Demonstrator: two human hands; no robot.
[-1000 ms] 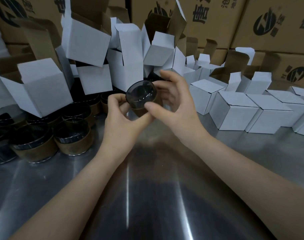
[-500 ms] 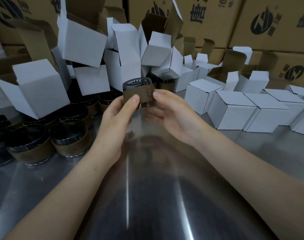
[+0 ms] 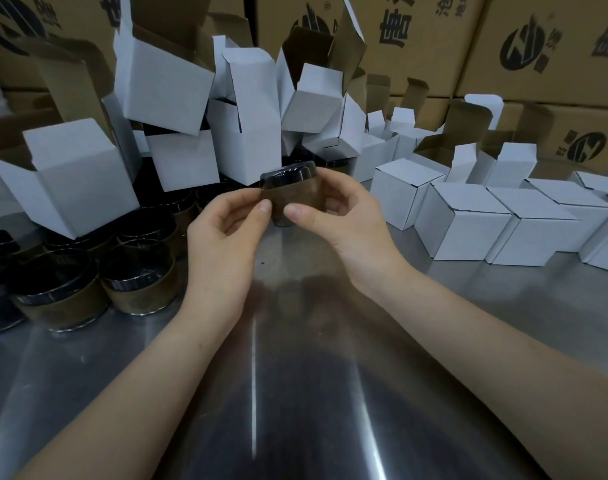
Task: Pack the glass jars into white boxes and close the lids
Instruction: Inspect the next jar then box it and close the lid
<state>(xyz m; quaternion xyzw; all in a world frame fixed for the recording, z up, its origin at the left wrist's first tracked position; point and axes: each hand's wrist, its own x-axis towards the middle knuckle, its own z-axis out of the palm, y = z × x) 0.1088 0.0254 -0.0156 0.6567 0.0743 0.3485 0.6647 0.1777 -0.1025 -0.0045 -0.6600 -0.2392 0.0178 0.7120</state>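
A dark glass jar (image 3: 290, 188) wrapped in a brown paper band is held upright above the steel table, between both hands. My left hand (image 3: 223, 237) pinches the band at the jar's left side. My right hand (image 3: 344, 220) grips its right side, thumb on the front. Several more banded jars (image 3: 139, 285) stand on the table at the left. A heap of open white boxes (image 3: 247, 133) lies behind the jar. Closed white boxes (image 3: 468, 226) stand in a row at the right.
Large brown cartons (image 3: 537, 46) with black print are stacked along the back. An open white box (image 3: 77, 181) leans at the left over the jars. The steel table (image 3: 295, 393) stretches toward me under my forearms.
The jar was tilted with its mouth toward me a second ago; it now stands upright. Both hands have shifted their hold to its sides and come slightly lower.
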